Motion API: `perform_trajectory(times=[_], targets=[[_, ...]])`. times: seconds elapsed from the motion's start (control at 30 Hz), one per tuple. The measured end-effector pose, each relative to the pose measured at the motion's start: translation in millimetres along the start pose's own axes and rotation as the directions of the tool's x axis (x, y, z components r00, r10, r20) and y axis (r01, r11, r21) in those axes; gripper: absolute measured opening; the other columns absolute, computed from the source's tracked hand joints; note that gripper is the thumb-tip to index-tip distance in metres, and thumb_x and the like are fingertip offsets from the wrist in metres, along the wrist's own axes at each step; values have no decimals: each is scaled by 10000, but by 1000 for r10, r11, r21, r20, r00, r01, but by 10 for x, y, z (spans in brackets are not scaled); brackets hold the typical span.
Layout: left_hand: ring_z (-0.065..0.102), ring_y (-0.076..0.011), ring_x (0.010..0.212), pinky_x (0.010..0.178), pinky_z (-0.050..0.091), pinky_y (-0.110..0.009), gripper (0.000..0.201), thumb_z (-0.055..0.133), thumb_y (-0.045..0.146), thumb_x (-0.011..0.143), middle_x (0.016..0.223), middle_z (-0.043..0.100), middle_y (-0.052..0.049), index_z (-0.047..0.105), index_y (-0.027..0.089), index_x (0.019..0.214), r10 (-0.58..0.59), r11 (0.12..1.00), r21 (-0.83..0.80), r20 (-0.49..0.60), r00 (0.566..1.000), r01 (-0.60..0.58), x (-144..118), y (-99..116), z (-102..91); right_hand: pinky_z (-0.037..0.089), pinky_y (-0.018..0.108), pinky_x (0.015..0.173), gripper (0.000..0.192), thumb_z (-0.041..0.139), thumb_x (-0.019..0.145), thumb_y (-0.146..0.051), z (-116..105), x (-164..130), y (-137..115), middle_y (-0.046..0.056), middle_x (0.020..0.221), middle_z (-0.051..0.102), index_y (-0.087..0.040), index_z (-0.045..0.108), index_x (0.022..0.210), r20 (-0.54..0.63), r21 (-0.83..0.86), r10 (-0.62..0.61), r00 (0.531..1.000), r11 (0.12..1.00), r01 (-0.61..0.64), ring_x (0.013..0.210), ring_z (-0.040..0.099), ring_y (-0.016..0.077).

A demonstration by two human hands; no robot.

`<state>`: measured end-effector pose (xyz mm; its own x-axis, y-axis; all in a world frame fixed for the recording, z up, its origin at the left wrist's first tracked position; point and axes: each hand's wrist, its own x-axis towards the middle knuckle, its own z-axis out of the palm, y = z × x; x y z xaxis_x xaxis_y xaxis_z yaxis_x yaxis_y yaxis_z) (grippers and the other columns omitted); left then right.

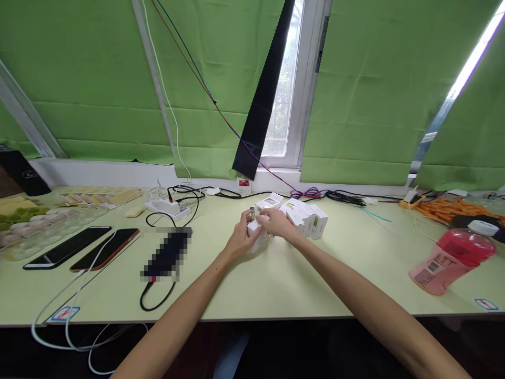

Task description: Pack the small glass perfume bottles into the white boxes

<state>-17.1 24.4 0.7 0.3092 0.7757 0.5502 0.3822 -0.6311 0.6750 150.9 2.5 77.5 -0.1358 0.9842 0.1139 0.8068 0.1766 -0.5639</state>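
My left hand (240, 237) is closed around a small white box (253, 228) above the middle of the table. The fingers of my right hand (278, 223) are bent together at the same box's upper end, partly covering it. A small round-topped item (252, 209) shows by my left fingertips; its kind is too small to make out. Just beyond and right of my hands, several white cartons (302, 213) stand close together, and another white carton (270, 200) with a printed picture lies behind them.
A pink drink bottle (450, 258) stands at the right. Two phones (67, 247) and a blurred dark device (168, 255) on a cable lie left. A white power strip (168, 208) and black cables (343, 197) run along the back. Egg trays (43, 231) sit far left.
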Motion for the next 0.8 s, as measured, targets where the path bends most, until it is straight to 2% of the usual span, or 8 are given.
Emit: perform_trajectory(times=[0.07,0.13,0.27,0.37,0.47,0.53,0.67,0.8], targets=[[680,-177,866,730,518,-281,686,682,487,886,1086,699,-66,341,236,1425,-15,998,-63,24,1000,17,-14,28,45,538,257,575,444,587,957,-472,-143,8,-75,84,875,781,-164,686,1262,129,7,35,991,999,-36,687,725,199],[686,-175,856,697,531,-273,762,748,470,842,1101,692,-69,323,249,1435,-38,992,-117,52,998,44,-27,53,81,517,254,527,455,623,939,-449,-256,13,-156,108,889,783,-135,674,1264,211,-33,47,976,999,-41,622,707,189],[696,-189,896,656,570,-273,904,845,446,753,1164,640,-77,291,282,1447,-76,971,-220,102,992,97,-47,76,151,506,263,526,468,649,928,-409,-397,25,-288,161,939,782,-88,670,1267,287,-230,73,955,973,-6,677,729,219],[688,-166,856,663,600,-297,904,864,437,733,1192,574,-67,309,301,1434,-95,954,-273,121,988,125,-59,70,230,527,274,610,519,728,870,-467,-458,38,-335,179,1083,766,-108,698,1244,341,-410,39,939,905,111,889,755,271],[679,-150,851,707,612,-312,880,842,435,765,1157,552,-47,300,309,1447,-77,950,-291,138,987,114,-73,60,331,546,285,728,711,850,743,-488,-520,47,-349,182,1267,710,-131,661,1327,387,-535,36,921,823,193,1115,705,312],[680,-142,824,729,619,-326,853,826,434,785,1111,561,-30,297,310,1443,-67,945,-305,168,984,116,-85,59,396,546,315,813,802,883,696,-478,-561,58,-345,185,1316,685,-135,626,1374,423,-582,53,904,781,227,1175,674,326],[685,-150,830,770,621,-354,823,781,417,832,1061,583,-19,266,314,1465,-51,949,-293,216,975,114,-107,71,481,524,419,951,597,848,739,-453,-613,153,-287,162,1226,727,-158,714,1241,442,-619,50,896,740,264,1185,669,346],[694,-160,858,816,627,-393,820,767,423,845,1127,595,-53,258,289,1473,-54,954,-273,236,970,119,-112,72,501,559,382,871,281,865,722,-331,-658,383,-182,135,1036,771,-161,798,935,380,-547,-14,925,803,237,1018,730,312]])
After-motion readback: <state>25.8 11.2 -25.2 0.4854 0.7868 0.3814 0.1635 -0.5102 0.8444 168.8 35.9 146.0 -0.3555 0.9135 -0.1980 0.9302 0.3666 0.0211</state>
